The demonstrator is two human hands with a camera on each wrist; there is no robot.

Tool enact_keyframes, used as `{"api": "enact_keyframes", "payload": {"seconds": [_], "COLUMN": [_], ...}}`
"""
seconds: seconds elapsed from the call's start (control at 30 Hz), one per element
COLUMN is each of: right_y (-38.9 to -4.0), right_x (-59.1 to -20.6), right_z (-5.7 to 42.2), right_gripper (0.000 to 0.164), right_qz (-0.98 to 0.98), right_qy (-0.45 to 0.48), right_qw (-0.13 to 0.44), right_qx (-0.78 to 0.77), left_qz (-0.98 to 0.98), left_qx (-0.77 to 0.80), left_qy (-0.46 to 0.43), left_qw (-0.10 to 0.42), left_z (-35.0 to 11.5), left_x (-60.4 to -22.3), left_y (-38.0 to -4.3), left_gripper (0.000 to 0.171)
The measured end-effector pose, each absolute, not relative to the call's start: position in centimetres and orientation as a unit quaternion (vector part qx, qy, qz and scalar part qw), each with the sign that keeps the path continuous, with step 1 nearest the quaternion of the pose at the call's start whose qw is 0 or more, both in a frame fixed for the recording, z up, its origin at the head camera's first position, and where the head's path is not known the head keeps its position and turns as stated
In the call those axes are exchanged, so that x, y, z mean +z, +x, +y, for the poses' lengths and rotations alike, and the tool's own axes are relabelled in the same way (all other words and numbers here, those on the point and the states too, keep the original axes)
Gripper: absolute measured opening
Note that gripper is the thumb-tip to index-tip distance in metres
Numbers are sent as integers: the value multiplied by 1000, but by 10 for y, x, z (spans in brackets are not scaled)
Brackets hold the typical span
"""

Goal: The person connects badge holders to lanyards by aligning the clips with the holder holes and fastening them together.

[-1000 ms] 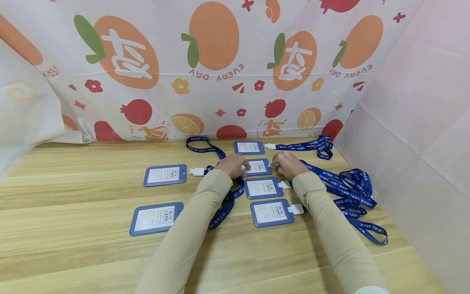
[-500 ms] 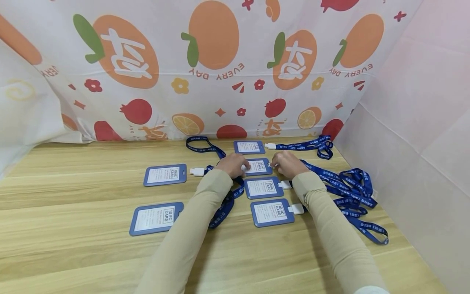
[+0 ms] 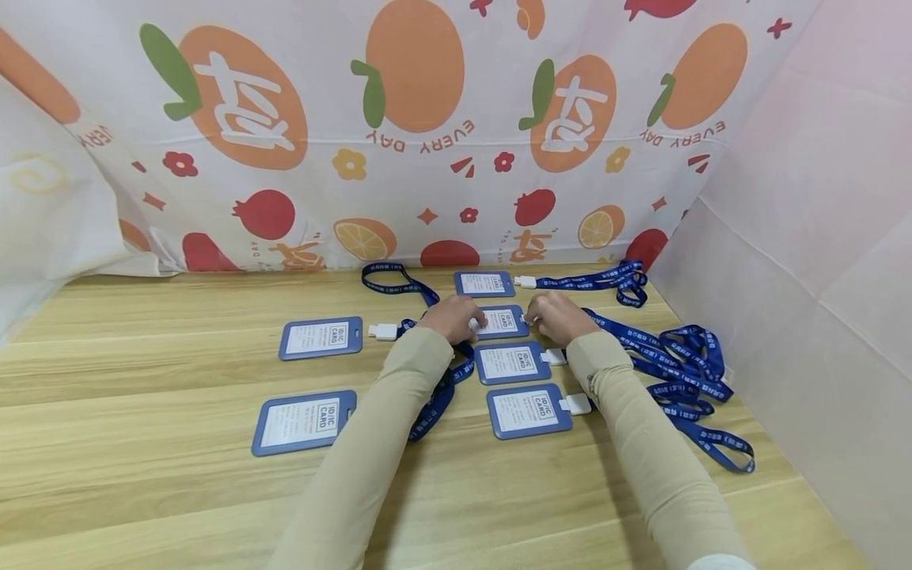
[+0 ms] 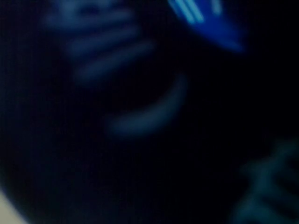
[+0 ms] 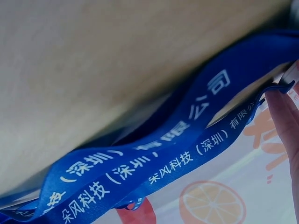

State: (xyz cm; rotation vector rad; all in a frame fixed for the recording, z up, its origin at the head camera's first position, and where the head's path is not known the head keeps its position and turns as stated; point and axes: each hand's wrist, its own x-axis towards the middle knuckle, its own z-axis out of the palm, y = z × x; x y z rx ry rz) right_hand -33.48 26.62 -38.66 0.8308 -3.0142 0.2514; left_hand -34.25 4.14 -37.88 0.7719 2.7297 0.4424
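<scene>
In the head view, a blue ID badge holder [image 3: 501, 321] lies flat, second from the back in the right-hand column. My left hand [image 3: 449, 318] grips its left end with bent fingers; a small white patch shows at the fingertips, too small to name. At the holder's right end my right hand [image 3: 559, 318] pinches a white clip [image 3: 526, 320], mostly covered by the fingers. A blue lanyard [image 3: 620, 331] runs from under this hand to the right. Close up in the right wrist view, lanyard straps [image 5: 177, 135] with white lettering pass beside a finger [image 5: 282, 116]. The left wrist view is dark and blurred.
Other badge holders lie around: one behind [image 3: 484, 283], two in front, including the nearest [image 3: 530, 411], and two at left, including the front one [image 3: 302, 423]. Lanyards bunch at right [image 3: 691, 352] and beneath the left forearm [image 3: 435, 408]. A fruit-print curtain [image 3: 420, 190] backs the wooden table [image 3: 142, 491].
</scene>
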Motion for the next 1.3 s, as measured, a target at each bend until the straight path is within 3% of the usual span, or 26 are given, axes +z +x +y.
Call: {"api": "enact_keyframes", "payload": {"seconds": [1.3], "right_y": [-335], "right_x": [-380], "right_z": [260], "right_gripper": [26], "right_qz": [-970], "right_qy": [225], "right_qw": [-14], "right_qx": [89], "left_qz": [944], "left_qx": [123], "left_qy": [276], "left_qw": [131], "left_z": [47], "left_x": [-373], "left_y": [-339], "left_gripper": [33]}}
